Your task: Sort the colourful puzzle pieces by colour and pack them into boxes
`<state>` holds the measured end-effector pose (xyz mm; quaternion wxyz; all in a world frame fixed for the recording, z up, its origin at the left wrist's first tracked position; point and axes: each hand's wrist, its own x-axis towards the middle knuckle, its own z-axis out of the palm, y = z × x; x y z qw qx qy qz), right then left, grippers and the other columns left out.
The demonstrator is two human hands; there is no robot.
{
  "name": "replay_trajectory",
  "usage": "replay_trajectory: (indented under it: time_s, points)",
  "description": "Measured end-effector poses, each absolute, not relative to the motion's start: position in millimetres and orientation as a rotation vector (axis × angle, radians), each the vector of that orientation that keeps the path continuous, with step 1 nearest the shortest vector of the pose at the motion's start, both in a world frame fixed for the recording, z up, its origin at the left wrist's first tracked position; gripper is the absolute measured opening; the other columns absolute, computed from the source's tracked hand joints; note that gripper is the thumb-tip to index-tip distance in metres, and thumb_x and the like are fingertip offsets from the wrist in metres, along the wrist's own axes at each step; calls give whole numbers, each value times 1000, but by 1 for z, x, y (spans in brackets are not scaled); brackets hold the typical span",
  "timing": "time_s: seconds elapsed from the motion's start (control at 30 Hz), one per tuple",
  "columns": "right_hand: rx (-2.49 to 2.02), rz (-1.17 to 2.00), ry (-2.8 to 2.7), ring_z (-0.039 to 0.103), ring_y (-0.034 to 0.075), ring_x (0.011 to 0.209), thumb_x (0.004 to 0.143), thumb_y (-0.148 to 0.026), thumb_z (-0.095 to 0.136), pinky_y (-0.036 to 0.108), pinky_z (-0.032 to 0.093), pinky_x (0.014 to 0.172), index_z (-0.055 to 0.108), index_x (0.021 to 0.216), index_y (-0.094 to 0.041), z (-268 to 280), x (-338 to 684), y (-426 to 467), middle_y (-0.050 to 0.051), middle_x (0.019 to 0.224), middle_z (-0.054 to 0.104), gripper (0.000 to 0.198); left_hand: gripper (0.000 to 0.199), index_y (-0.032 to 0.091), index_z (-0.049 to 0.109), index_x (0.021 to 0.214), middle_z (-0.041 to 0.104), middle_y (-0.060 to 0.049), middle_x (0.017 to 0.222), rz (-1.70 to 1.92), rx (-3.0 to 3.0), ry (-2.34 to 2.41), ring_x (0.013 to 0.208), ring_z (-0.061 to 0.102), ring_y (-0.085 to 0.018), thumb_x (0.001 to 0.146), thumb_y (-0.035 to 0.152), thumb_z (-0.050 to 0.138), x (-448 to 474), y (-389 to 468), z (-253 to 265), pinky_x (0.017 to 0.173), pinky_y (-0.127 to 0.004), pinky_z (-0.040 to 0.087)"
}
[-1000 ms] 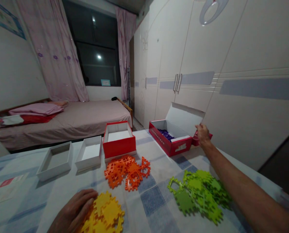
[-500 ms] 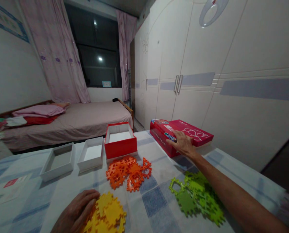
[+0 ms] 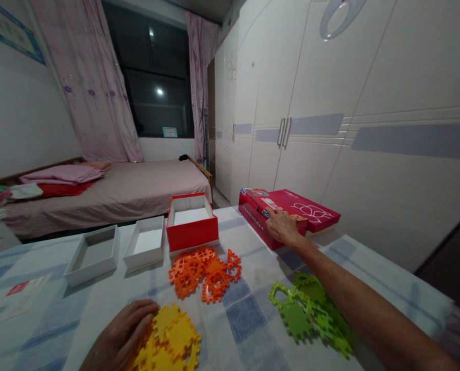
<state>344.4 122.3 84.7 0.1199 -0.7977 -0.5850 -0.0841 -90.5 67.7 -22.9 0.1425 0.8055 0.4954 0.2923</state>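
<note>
My right hand reaches across to a dark red box with printed pictures on its lid, its fingertips touching the near part of the top. Its fingers are partly extended and grip nothing. At the front, my left hand rests against a pile of yellow toothed plastic pieces, fingers loosely stretched and close together. Orange toothed pieces lie in a heap at the middle of the table. Green toothed pieces are spread under my right forearm, which hides some of them.
An open red box stands behind the orange heap. Two shallow white box parts, a nearer one and another, sit to its left. A flat pinkish-red box adjoins the dark red box. A checked cloth covers the table.
My right hand has shifted slightly left on the dark red box's lid, and its fingers have drawn in a little. My left hand and the piles stay where they were.
</note>
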Motion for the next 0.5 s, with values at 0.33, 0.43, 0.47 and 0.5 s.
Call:
replay_trajectory:
  time_s: [0.33, 0.43, 0.47, 0.5]
  points:
    - [-2530, -8, -1495, 45, 42, 116, 80, -66, 36, 60, 35, 91, 49, 129, -14, 111, 345, 178, 22, 130, 48, 72, 38, 24, 70, 93, 68, -5, 104, 817, 2308, 1407, 97, 65, -17, 85, 50, 44, -90, 68, -24, 87, -23, 52]
    - [-2580, 30, -1481, 51, 39, 111, 85, -55, 36, 56, 40, 86, 53, 124, -12, 111, 344, 186, 22, 125, 52, 60, 35, 25, 71, 91, 69, -4, 102, 839, 2320, 1408, 95, 66, -17, 85, 49, 45, -89, 68, -24, 85, -22, 53]
    - [-2589, 35, -1490, 51, 38, 111, 87, -50, 34, 55, 41, 86, 54, 123, -11, 111, 344, 187, 22, 124, 53, 56, 35, 26, 71, 91, 69, -3, 102, 846, 2324, 1406, 95, 66, -17, 85, 48, 45, -89, 68, -24, 85, -22, 53]
    - [-2596, 37, -1505, 52, 37, 111, 89, -46, 32, 55, 41, 85, 54, 122, -11, 110, 343, 188, 22, 123, 54, 53, 34, 26, 71, 92, 69, -3, 102, 853, 2330, 1404, 95, 66, -17, 86, 47, 45, -89, 67, -24, 85, -22, 53]
